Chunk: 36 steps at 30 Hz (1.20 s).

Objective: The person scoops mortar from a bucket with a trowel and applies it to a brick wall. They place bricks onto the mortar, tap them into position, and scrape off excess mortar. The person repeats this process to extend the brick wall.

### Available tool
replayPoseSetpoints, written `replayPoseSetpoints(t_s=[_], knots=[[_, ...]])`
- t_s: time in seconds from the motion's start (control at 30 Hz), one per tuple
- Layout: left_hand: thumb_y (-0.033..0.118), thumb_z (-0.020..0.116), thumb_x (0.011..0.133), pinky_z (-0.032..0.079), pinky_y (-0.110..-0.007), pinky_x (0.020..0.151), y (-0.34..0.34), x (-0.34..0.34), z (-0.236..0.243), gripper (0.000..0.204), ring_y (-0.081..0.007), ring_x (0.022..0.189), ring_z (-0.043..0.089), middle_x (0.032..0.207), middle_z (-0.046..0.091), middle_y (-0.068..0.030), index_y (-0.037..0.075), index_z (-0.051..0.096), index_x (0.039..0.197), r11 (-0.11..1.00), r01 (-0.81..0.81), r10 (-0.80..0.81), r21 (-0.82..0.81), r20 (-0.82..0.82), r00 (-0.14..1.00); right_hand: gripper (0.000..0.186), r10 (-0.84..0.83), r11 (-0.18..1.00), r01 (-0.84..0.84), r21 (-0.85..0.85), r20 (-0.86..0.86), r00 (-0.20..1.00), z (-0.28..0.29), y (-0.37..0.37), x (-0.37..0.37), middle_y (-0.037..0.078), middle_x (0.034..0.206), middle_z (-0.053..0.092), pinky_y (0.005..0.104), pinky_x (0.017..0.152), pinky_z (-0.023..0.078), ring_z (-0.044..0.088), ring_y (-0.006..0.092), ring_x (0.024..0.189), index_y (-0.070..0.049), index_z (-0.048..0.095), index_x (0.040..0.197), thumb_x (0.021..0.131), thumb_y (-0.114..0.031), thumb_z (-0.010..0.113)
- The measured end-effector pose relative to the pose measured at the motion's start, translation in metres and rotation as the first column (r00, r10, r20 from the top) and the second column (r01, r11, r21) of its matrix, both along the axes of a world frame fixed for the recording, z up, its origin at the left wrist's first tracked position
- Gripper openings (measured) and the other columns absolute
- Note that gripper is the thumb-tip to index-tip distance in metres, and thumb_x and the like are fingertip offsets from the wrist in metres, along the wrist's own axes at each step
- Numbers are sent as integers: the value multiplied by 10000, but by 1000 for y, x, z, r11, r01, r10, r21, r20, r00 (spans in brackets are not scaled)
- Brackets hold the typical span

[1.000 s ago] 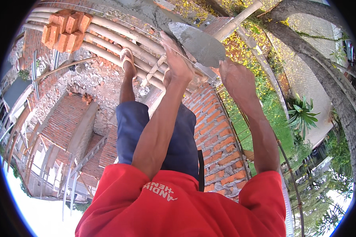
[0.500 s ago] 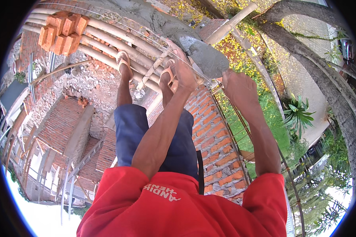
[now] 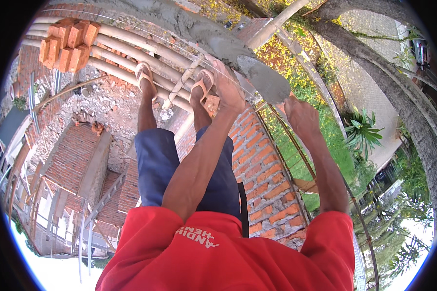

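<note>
My right hand (image 3: 302,116) is closed round the handle of a trowel, which is mostly hidden in the fist. Grey mortar coats the trowel's blade (image 3: 272,87), which lies at the end of a wet mortar bed (image 3: 179,24) along the top of the wall. My left hand (image 3: 228,89) is beside the near side of the wall, just left of the blade. Its fingers are stretched out and nothing shows in them. A thin taut string (image 3: 175,45) passes along the wall close to the left fingers.
My sandalled feet stand on bamboo poles (image 3: 131,48) of a scaffold. A stack of orange bricks (image 3: 68,43) rests on the poles at the far left. Rubble (image 3: 107,104) lies below. A brick wall (image 3: 262,165) drops under my arms. Tree trunks (image 3: 374,63) rise at the right.
My right hand and the trowel have shifted slightly right and nearer. The left hand stays by the wall, fingers still stretched. The whole view has moved a little.
</note>
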<state>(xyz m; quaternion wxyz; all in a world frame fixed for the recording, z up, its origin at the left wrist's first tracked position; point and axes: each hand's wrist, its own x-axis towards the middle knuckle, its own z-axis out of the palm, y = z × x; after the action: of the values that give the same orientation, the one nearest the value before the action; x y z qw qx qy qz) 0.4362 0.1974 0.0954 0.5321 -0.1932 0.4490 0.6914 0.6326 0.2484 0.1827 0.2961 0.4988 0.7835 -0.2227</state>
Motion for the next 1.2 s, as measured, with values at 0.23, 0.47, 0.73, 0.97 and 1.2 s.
replayPoseSetpoints(t_s=[0.23,0.47,0.73,0.97,1.2], knots=[[522,397,1115,226,-339,1248,-1,-4,2,683,-187,1495,322,1632,357,-25,94,272,1632,999,-29,29,-26,26,999,335,-7,1000,7,-15,31,999,-7,-9,38,262,777,696,577,683,554,701,459,733,-19,643,1001,1070,-320,512],[610,400,1085,210,-396,1262,-29,-50,-12,815,-224,1556,238,1716,218,-58,120,132,1679,987,62,-36,-151,168,985,414,-119,985,86,-148,-230,966,28,-3,59,195,708,643,516,638,545,638,420,636,-23,631,938,1092,-378,483],[549,393,1107,142,-463,1312,-177,-198,6,841,-335,1628,46,1774,-52,-87,304,-193,1658,985,-20,-20,-169,-230,973,467,-756,440,749,-495,247,607,22,55,-23,12,631,520,310,397,379,462,117,451,-63,595,926,1092,-492,511],[581,433,1078,126,-512,1312,-395,-282,62,870,-344,1625,77,1764,-4,-160,213,-61,1692,749,-176,-121,-639,-392,912,536,-496,680,391,-621,4,868,-31,145,-199,20,643,488,356,479,385,459,151,534,-27,627,966,1065,-547,546],[736,388,1028,110,-501,1289,-578,-218,125,941,-295,1633,66,1773,58,-118,174,53,1703,474,-32,-189,-880,-137,972,475,-561,758,416,-502,-177,809,4,143,-251,92,693,574,384,587,427,544,219,636,-2,670,959,1081,-428,500]])
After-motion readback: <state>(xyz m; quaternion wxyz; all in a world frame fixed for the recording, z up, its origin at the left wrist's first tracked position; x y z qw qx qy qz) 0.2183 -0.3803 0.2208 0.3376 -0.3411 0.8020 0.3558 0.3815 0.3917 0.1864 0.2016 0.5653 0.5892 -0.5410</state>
